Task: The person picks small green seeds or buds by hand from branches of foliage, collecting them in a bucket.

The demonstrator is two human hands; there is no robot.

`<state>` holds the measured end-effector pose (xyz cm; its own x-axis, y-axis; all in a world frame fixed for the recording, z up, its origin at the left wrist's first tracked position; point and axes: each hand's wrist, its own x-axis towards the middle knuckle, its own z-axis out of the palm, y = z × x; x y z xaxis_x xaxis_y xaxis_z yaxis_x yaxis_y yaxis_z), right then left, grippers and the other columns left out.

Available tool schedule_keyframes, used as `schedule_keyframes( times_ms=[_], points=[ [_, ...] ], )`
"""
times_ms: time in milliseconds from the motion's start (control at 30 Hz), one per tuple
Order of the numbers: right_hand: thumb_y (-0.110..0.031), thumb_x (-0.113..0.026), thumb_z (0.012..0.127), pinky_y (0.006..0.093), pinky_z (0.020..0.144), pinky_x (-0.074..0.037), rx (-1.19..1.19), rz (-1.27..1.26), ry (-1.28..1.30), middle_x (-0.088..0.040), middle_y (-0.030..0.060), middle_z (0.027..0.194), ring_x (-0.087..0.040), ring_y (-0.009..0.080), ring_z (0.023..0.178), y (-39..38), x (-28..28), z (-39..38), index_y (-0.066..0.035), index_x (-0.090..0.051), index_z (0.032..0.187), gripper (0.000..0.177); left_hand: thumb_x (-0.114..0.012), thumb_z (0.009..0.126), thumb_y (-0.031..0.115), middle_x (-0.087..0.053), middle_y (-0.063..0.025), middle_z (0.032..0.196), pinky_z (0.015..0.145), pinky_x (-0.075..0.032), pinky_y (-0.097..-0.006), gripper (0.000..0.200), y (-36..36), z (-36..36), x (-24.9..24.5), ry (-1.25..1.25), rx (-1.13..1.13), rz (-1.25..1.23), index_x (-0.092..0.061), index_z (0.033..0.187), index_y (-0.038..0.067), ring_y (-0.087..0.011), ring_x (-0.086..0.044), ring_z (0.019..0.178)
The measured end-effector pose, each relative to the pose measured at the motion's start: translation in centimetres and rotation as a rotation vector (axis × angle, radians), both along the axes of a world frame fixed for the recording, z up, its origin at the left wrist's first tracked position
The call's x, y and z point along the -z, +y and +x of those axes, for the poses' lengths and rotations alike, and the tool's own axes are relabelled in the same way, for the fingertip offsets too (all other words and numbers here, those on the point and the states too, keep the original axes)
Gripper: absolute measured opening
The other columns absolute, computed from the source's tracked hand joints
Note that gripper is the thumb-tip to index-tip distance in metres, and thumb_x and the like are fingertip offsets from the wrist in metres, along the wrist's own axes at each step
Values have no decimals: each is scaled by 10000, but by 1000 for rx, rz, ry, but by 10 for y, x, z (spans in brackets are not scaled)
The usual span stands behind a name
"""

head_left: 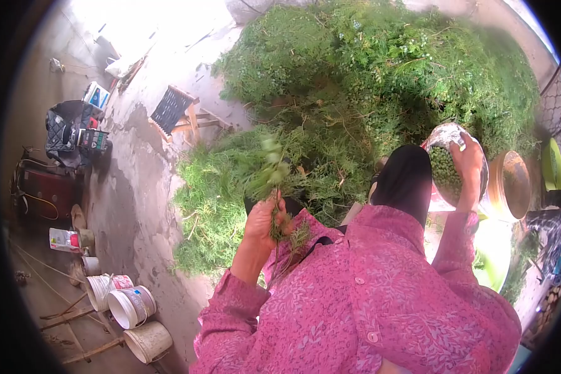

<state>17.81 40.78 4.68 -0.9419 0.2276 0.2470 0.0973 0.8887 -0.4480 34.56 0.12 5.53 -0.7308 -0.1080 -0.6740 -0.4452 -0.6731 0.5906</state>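
Note:
My left hand is closed round the stems of a green leafy sprig, whose upper leaves are blurred. At the right, my right hand reaches over the rim of a white bucket that holds many small green berries. Its fingers are bent down at the bucket's edge, and what lies under them is hidden. A large heap of green branches spreads in front of me and round my knees.
Another round bucket stands right of the berry bucket, with a green basin below. A small wooden stool is at the upper left. Several white buckets stand at the lower left, near a dark red box.

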Motion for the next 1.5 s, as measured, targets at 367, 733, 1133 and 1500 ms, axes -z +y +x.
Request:
schedule_keyframes(
  times_ms=[367, 733, 1133, 1500],
  points=[
    [-263, -620, 804, 261, 668, -472, -954, -1237, -788, -609, 68, 839, -574, 125, 754, -211, -32, 63, 13, -602, 958, 316, -575, 853, 250, -497, 19, 596, 374, -363, -257, 187, 16, -31, -8, 124, -51, -528, -523, 787, 82, -89, -450, 432],
    [-293, -675, 765, 225, 597, -416, -755, -1496, -756, -545, 1, 760, -511, 83, 673, -252, -36, 75, -71, -560, 860, 267, -531, 887, 200, -412, 50, 562, 428, -255, -240, 344, 11, -14, -3, 333, -114, -1055, -472, 590, 37, -25, -324, 533],
    [-189, -623, 778, 253, 653, -440, -748, -1350, -641, -599, 42, 846, -536, 111, 707, -247, -38, 82, -18, -590, 926, 229, -528, 871, 207, -575, -106, 973, 730, -444, -253, 352, 3, 46, -15, 442, 128, -1099, -479, 1140, -15, -134, -549, 836],
    [-158, -662, 726, 277, 631, -468, -1031, -1409, -410, -605, 10, 771, -553, 107, 681, -270, -21, 94, -18, -582, 918, 251, -567, 855, 243, -565, -102, 1023, 823, -422, -285, 427, 5, 0, -51, 586, 224, -875, -466, 1164, -33, -147, -531, 940]
  ],
)
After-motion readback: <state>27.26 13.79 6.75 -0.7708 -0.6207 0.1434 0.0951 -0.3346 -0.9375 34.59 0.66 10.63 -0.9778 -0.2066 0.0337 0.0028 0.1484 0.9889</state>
